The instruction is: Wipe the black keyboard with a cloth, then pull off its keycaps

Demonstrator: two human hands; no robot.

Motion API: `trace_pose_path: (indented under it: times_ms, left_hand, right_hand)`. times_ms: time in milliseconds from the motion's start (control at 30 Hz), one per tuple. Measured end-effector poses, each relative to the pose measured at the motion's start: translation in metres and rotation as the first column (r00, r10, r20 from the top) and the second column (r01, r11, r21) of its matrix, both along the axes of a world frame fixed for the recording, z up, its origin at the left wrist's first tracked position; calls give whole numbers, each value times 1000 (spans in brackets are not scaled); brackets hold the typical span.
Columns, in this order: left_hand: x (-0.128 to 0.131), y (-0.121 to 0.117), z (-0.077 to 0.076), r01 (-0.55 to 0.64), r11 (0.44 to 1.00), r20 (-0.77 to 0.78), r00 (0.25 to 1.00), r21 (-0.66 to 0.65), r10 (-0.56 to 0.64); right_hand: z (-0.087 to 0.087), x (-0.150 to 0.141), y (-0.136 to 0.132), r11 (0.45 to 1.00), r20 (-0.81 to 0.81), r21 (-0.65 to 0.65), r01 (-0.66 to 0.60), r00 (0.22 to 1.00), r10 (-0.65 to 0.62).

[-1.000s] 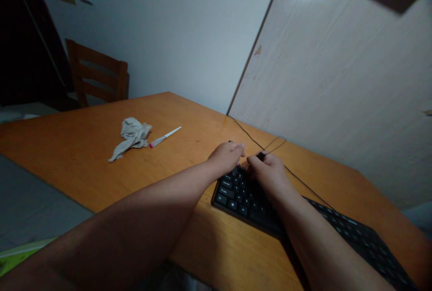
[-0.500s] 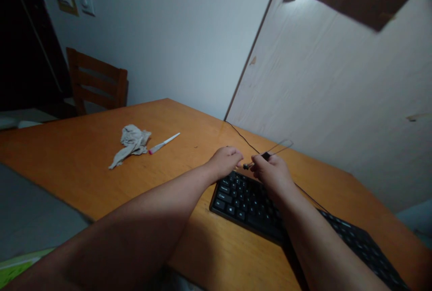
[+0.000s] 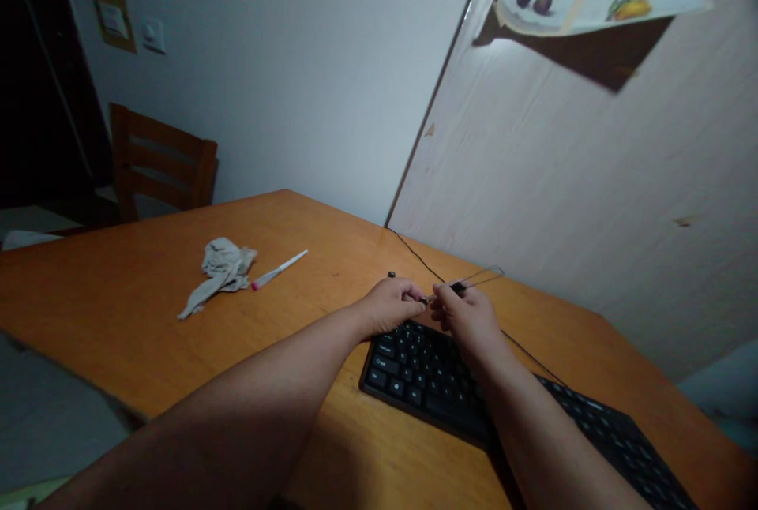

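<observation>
My right hand [image 3: 467,316] is closed around a wire keycap puller [image 3: 458,288] with a black middle part. One wire loop sticks out past the hand toward the wall; the other end points at my left hand. My left hand [image 3: 394,305] pinches a small black keycap [image 3: 423,301] at that end of the puller. Both hands are above the upper left part of a black keyboard [image 3: 420,376]. Another small black keycap [image 3: 392,275] rests on the table just behind my left hand. My right forearm covers the middle of the keyboard.
On the wooden table [image 3: 320,218], a crumpled grey cloth [image 3: 225,265] and a white brush [image 3: 281,269] with a pinkish end lie to the left. A thin black cable [image 3: 414,251] runs behind the hands. A wooden chair [image 3: 163,163] stands beyond the table's left side.
My left hand has closed on the keycap at the puller's tip, and the hands have come together. The keycap behind my left hand now shows. The view has tilted up slightly.
</observation>
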State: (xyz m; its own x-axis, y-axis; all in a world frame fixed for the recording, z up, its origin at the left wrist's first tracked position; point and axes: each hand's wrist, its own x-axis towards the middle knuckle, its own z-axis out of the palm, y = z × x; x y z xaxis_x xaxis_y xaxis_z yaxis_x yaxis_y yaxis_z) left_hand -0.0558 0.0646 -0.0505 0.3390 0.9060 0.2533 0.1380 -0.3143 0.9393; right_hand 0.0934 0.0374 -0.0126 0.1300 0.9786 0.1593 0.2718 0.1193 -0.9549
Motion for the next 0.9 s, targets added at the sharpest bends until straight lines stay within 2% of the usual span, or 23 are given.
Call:
trace_pose_path:
  times_ms: [233, 400, 467, 567, 733, 900]
  left_hand:
    - [1, 3, -3, -7, 994, 81, 997, -113, 16]
    - [0, 3, -2, -23, 984, 100, 994, -176, 41]
    - [0, 3, 0, -29, 982, 99, 994, -188, 49]
    - [-1, 1, 3, -39, 980, 101, 993, -196, 60]
    - [-3, 1, 4, 31, 974, 172, 985, -224, 8]
    - [-4, 6, 0, 81, 970, 168, 985, -228, -42]
  right_hand:
    - [3, 0, -3, 997, -47, 71, 21, 999, -18]
    - [-2, 11, 3, 967, 91, 224, 118, 986, -141]
    - [-4, 14, 6, 963, 133, 255, 83, 984, -120]
    - [-5, 16, 7, 971, 225, 237, -38, 974, -17]
    - [-1, 13, 7, 958, 583, 242, -152, 813, -18]
    - [4, 11, 8, 978, 707, 130, -166, 707, 26]
